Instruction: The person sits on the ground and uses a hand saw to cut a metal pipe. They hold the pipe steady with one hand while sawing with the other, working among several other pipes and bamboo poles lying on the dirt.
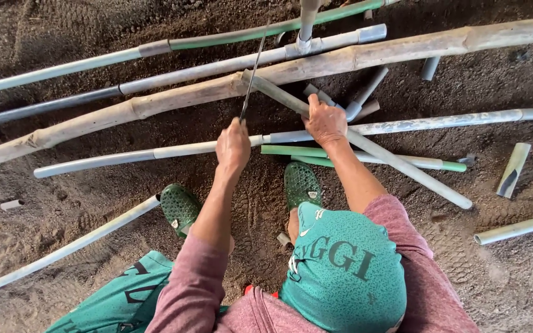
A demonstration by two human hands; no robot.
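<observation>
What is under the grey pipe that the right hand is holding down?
The grey pipe leans on the bamboo pole and crosses over a long pale pipe and green pipes. The right hand hides part of it.

Matt grey plastic pipe [365, 145], rough soil [94, 203]

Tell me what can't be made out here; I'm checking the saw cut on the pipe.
- Head view: the saw blade is thin and edge-on, so its teeth and the cut's depth in the grey pipe cannot be told.
- The left hand wraps the saw's handle and hides it.
- The right hand covers the pipe where it grips.
- The long pipes and the bamboo pole run off the picture's edges, ends unseen.
</observation>
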